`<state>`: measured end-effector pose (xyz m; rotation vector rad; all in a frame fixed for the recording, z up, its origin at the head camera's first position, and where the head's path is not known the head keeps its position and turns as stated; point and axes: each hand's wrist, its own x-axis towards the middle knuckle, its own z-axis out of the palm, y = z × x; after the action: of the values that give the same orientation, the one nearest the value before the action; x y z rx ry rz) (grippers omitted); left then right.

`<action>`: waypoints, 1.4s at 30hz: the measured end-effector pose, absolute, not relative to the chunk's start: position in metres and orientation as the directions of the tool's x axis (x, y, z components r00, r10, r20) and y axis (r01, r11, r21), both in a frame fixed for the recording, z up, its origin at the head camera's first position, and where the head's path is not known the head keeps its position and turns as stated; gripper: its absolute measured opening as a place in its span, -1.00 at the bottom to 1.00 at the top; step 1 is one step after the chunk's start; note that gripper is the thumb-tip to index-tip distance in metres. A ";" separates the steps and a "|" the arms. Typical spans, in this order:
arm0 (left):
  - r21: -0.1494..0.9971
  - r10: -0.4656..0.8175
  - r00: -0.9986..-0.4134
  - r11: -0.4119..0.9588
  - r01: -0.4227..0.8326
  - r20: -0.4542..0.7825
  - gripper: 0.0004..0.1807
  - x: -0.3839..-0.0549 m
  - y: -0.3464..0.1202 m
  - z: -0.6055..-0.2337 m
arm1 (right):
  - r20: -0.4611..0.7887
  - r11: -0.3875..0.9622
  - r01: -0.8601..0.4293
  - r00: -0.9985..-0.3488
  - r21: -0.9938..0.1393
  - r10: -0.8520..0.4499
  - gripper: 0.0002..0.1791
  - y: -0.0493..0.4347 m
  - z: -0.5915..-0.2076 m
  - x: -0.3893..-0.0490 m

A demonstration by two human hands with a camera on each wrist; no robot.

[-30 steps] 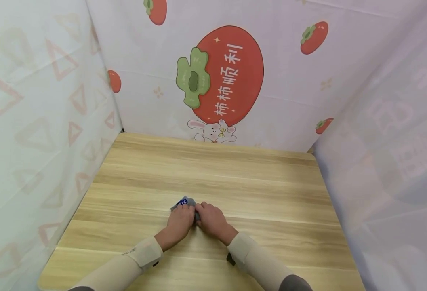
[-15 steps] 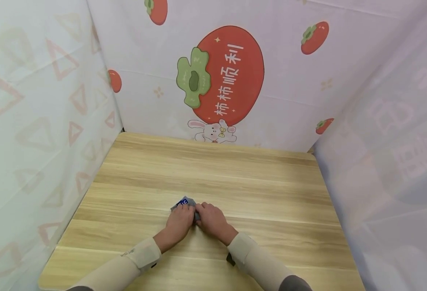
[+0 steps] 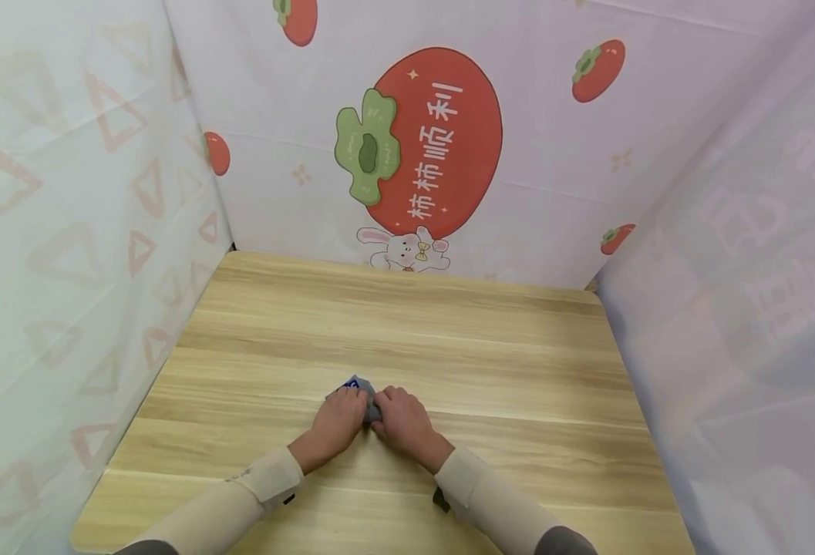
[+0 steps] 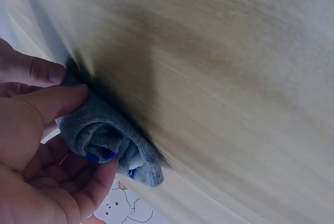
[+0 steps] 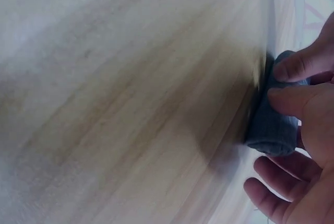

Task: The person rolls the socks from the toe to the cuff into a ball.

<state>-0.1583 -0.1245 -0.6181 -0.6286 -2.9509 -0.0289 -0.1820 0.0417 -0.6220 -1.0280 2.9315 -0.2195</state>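
Note:
A grey knit sock with blue lettering lies rolled up on the table between both hands. In the left wrist view one end of the sock roll shows its spiral layers and ribbed fabric. My left hand grips its left part, thumb on the near side and fingers at the far side. My right hand holds the other end; in the right wrist view its thumb presses the roll, while some lower fingers stay off the fabric. Part of the sock is hidden under the hands.
A light wood-grain table extends around the hands. Behind it hangs a white curtain printed with persimmons and a rabbit. Curtains also flank the left and right sides. Both wrists wear pale bands.
My left hand has shifted slightly left and toward the body, uncovering more grey fabric between the hands. The blue lettering is more covered by the fingers. My right hand stays nearly still.

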 end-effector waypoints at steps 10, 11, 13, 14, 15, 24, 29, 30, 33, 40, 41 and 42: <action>0.095 0.342 -0.939 0.934 0.343 0.031 -0.74 -0.166 -0.126 -0.615 | 0.136 0.758 -0.653 -0.752 -0.013 -0.645 -0.62 0.043 -0.626 -0.177; 0.119 0.339 -0.941 0.933 0.338 0.017 -0.75 -0.167 -0.126 -0.615 | 0.154 0.749 -0.662 -0.741 -0.005 -0.654 -0.59 0.043 -0.628 -0.176; 0.182 0.348 -0.938 0.922 0.340 -0.008 -0.77 -0.168 -0.128 -0.612 | 0.183 0.735 -0.678 -0.721 0.010 -0.668 -0.53 0.044 -0.632 -0.174; 0.212 0.362 -0.932 0.911 0.352 -0.009 -0.77 -0.169 -0.129 -0.612 | 0.194 0.730 -0.684 -0.714 0.018 -0.673 -0.51 0.044 -0.634 -0.173; 0.241 0.378 -0.926 0.899 0.364 -0.010 -0.77 -0.169 -0.131 -0.612 | 0.211 0.724 -0.689 -0.704 0.029 -0.678 -0.49 0.044 -0.637 -0.173; 0.467 0.356 -0.934 0.829 0.307 -0.018 -0.69 -0.172 -0.137 -0.615 | 0.223 0.714 -0.696 -0.710 -0.077 -0.668 -0.58 0.052 -0.631 -0.176; 0.521 0.314 -0.950 0.811 0.265 -0.006 -0.68 -0.172 -0.135 -0.612 | 0.192 0.740 -0.646 -0.763 -0.188 -0.617 -0.60 0.053 -0.630 -0.180; 0.528 0.306 -0.952 0.809 0.258 -0.004 -0.68 -0.172 -0.135 -0.612 | 0.181 0.744 -0.631 -0.776 -0.218 -0.605 -0.60 0.053 -0.630 -0.181; 0.558 0.290 -0.957 0.797 0.231 -0.018 -0.62 -0.176 -0.137 -0.612 | 0.140 0.748 -0.569 -0.818 -0.342 -0.558 -0.62 0.055 -0.628 -0.183; 0.673 0.254 -0.965 0.725 0.146 -0.065 -0.43 -0.188 -0.148 -0.604 | -0.035 0.669 -0.294 -0.901 -0.683 -0.432 -0.62 0.063 -0.618 -0.189; 0.698 0.253 -0.965 0.702 0.137 -0.065 -0.41 -0.190 -0.149 -0.602 | -0.054 0.647 -0.258 -0.905 -0.718 -0.421 -0.62 0.064 -0.616 -0.189; 0.728 0.249 -0.966 0.675 0.120 -0.071 -0.39 -0.192 -0.151 -0.601 | -0.070 0.625 -0.227 -0.908 -0.747 -0.414 -0.61 0.066 -0.614 -0.191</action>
<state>-0.1915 -0.1506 -0.6011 -0.3359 -3.0245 -1.2939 -0.1906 0.0657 -0.6143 -0.5242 2.6135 -1.1528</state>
